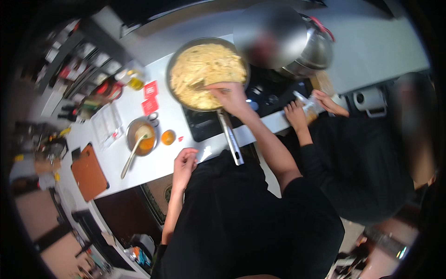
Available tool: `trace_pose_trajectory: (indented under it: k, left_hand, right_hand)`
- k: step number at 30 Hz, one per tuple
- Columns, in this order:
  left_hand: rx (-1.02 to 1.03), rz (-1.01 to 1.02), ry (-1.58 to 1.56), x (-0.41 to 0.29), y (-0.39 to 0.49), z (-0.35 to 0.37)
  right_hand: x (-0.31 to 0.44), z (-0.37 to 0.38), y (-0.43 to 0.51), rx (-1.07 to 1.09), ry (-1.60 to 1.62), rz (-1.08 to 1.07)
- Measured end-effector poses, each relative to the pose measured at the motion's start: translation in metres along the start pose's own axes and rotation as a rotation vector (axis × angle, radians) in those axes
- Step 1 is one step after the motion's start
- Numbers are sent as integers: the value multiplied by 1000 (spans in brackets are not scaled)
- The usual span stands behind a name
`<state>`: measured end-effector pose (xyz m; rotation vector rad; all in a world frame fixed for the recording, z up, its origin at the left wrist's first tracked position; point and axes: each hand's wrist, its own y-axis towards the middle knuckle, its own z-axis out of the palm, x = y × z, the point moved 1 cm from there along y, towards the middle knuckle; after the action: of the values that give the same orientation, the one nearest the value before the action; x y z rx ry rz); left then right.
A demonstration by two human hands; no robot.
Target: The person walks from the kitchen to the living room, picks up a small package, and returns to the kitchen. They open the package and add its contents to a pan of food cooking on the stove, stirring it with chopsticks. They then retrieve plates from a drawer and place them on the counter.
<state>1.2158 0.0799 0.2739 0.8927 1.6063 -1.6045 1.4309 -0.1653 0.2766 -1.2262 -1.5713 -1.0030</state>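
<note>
A wide frying pan (170, 85) holds pale yellow food (209, 59) that looks like noodles. Its long metal handle (230, 137) points towards me. Over the near part of the food is my right hand (231, 97), fingers drawn together. A greyish patch shows by the fingertips, but blur hides whether they grip a utensil. My left hand (185, 162) hangs loosely curled at the counter's front edge, with nothing visible in it. Beyond that hand stand a small orange-filled cup (168, 137) and a metal bowl (128, 134) of orange liquid, with a ladle-like utensil (130, 160) leaning in it.
The pan overlaps a black cooktop (197, 125). A large metal pot (310, 55) stands behind, right. At right, a co-worker's hands (296, 113) handle a clear bag (310, 110). Leftward are red packets (150, 90), a plastic tray (106, 122) and a brown cutting board (90, 172).
</note>
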Motion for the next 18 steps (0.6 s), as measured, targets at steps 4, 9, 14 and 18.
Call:
trace_pose_trajectory:
  k: [4,9,14,18]
  left_hand:
    - [15,71,8,8,0,-7]
    - [36,109,-9,12,-3,-11]
    - [43,83,-23,9,-6,-14]
    - [33,116,-15,11,-5,-18]
  right_hand:
    - [2,-14,-8,-112,-53,-74]
    - [10,-19,-13,-165,30,-39]
    - [14,-18,-10,-101,83,36]
    - [19,-18,-7,-145,90,23]
